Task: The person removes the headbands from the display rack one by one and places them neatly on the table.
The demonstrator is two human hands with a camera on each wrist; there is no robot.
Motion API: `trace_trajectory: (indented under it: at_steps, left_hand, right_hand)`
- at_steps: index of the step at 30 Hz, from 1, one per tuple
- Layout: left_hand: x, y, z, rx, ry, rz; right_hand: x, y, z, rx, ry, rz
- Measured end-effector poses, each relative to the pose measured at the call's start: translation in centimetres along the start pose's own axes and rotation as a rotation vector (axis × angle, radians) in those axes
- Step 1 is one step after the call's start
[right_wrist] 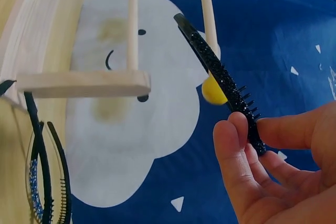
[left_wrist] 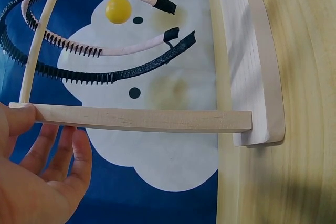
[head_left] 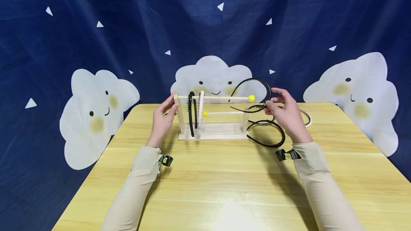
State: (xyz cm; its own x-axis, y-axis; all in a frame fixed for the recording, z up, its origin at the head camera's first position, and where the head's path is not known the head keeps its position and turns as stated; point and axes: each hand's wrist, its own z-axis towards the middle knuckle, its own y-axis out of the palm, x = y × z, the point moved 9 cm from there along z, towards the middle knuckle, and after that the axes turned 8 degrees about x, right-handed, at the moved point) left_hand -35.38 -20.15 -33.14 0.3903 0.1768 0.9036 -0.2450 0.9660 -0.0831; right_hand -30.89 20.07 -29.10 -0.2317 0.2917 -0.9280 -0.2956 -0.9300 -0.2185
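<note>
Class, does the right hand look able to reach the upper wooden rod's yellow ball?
Probably yes: the right hand is near the yellow ball, though pinching a curved black toothed headband.

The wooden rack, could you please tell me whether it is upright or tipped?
Upright: its base rests flat on the table, with posts rising from it.
</note>
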Motion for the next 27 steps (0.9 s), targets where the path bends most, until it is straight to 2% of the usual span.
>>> trace_trajectory:
  at_steps: [9,19,25,27]
  left_hand:
    - [0.0,0.0,-0.1,-0.001,-0.008,0.017]
    - [-0.2,-0.1,-0.1,0.003,-0.003,0.016]
    - [2.4,0.2,-1.1,-0.015,-0.051,0.027]
    - [2.8,0.3,-1.2,-0.020,-0.057,0.030]
  right_hand:
    - [1.0,-2.4,0.0,0.008,0.026,0.048]
    - [2.4,-5.3,-0.5,-0.001,0.061,0.174]
    - [3.5,-7.2,-1.2,-0.005,0.042,0.148]
    - [4.0,-7.9,-1.4,-0.003,0.045,0.138]
